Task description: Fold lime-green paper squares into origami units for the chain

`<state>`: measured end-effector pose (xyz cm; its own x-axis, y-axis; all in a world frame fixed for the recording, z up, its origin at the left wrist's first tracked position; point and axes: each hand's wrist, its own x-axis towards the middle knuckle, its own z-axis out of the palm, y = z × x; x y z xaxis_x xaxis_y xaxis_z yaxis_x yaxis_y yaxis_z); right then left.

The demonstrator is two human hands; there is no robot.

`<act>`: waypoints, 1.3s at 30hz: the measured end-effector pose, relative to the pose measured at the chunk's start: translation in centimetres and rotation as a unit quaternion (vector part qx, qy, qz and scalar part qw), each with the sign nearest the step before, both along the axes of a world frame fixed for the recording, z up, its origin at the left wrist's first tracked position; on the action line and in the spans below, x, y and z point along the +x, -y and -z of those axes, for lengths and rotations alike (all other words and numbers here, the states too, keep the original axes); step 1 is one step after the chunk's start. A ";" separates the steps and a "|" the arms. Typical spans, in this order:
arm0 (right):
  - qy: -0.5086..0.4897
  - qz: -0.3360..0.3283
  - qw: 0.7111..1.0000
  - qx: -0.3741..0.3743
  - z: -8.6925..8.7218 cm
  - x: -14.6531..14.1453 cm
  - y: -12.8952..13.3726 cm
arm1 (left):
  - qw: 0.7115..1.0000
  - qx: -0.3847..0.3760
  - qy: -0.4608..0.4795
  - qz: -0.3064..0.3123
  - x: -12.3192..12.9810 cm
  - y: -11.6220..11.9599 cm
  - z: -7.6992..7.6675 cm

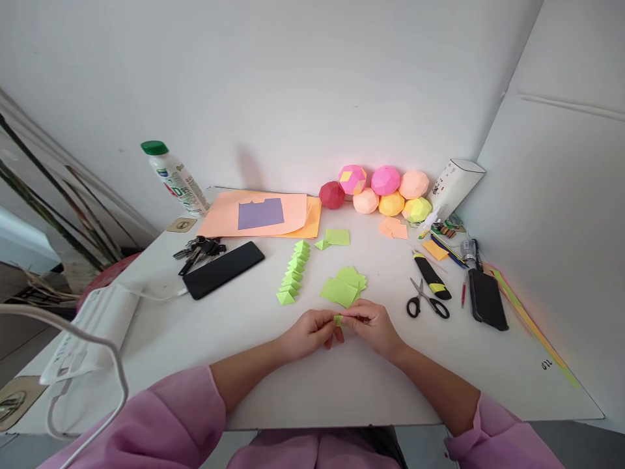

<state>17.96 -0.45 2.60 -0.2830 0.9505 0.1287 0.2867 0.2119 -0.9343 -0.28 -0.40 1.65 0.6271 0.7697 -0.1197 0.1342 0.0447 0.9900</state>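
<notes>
Between my two hands, near the front middle of the table, is a small piece of light green paper point(338, 320), mostly covered by fingers. My left hand point(310, 333) pinches its left side, and my right hand point(374, 326) pinches the right side with thumb and forefinger. Just beyond them lies a loose pile of green paper pieces point(342, 288). To the left runs a row of folded green paper units point(293, 273), overlapping one another. Farther back, one folded green unit point(321, 245) rests against a flat green sheet point(338, 237).
Scissors point(428, 299) and a black-yellow cutter point(432, 276) lie to the right, near a black phone point(488, 299). Faceted paper balls point(385, 180) are stacked by the wall. Left are a long black phone point(223, 270), keys point(200, 251), a bottle point(178, 182) and a white power strip point(92, 329).
</notes>
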 end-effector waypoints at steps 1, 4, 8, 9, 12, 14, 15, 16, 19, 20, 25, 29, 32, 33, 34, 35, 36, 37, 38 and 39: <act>0.003 0.002 1.000 0.003 0.0 0.0 0.0 | 1.000 0.000 0.000 0.000 0.0 0.0 0.0; 0.016 0.010 1.000 0.011 -0.2 -0.1 0.1 | 1.000 -0.007 0.006 -0.005 0.1 0.0 0.0; 0.015 0.022 1.000 -0.001 -0.5 -0.3 0.2 | 0.997 -0.053 0.020 -0.045 0.2 -0.1 0.2; 0.010 0.022 1.000 -0.014 -0.5 -0.3 0.2 | 0.996 -0.062 0.021 -0.061 0.3 -0.2 0.3; -0.009 0.014 0.998 -0.058 -0.3 -0.3 0.2 | 0.994 -0.063 0.024 -0.089 0.5 -0.1 0.6; -0.016 0.012 0.997 -0.076 -0.1 -0.4 0.2 | 0.994 -0.057 0.024 -0.095 0.7 -0.1 0.8; -0.019 0.010 0.996 -0.083 0.1 -0.4 0.2 | 0.993 -0.052 0.024 -0.099 0.8 0.0 0.9; -0.024 0.008 0.996 -0.087 0.2 -0.4 0.2 | 0.994 -0.044 0.023 -0.100 0.8 0.0 0.9; -0.023 0.002 0.995 -0.094 0.5 -0.5 0.0 | 0.994 -0.020 0.017 -0.107 1.1 0.0 1.0; -0.017 -0.004 0.996 -0.087 0.6 -0.5 0.0 | 0.994 -0.017 0.020 -0.110 1.1 -0.1 1.0; 0.025 -0.015 0.998 -0.056 0.9 -0.5 -0.2 | 0.992 -0.020 0.026 -0.119 1.4 -0.2 1.3; 0.038 -0.018 0.998 -0.053 0.8 -0.7 -0.2 | 0.993 0.010 0.018 -0.112 1.4 -0.3 1.7; 0.036 -0.022 0.998 -0.051 0.6 -0.7 -0.1 | 0.993 0.020 0.020 -0.111 1.4 -0.2 1.9; 0.030 -0.024 0.998 -0.058 0.6 -0.7 -0.1 | 0.993 0.021 0.021 -0.112 1.4 -0.2 2.0; 0.020 -0.030 0.997 -0.070 0.6 -0.6 -0.1 | 0.993 0.022 0.024 -0.113 1.3 -0.2 2.1; 0.005 -0.036 0.995 -0.088 0.6 -0.6 -0.2 | 0.993 0.026 0.028 -0.116 1.3 -0.2 2.1; -0.013 -0.042 0.993 -0.108 0.6 -0.5 -0.2 | 0.992 0.030 0.033 -0.118 1.3 -0.2 2.1; -0.033 -0.048 0.990 -0.129 0.6 -0.5 -0.2 | 0.991 0.033 0.039 -0.121 1.3 -0.2 2.1; -0.055 -0.054 0.986 -0.148 0.7 -0.4 -0.3 | 0.991 0.033 0.046 -0.124 1.3 -0.3 2.0; -0.080 -0.061 0.981 -0.166 0.7 -0.3 -0.4 | 0.990 0.032 0.054 -0.126 1.3 -0.3 1.9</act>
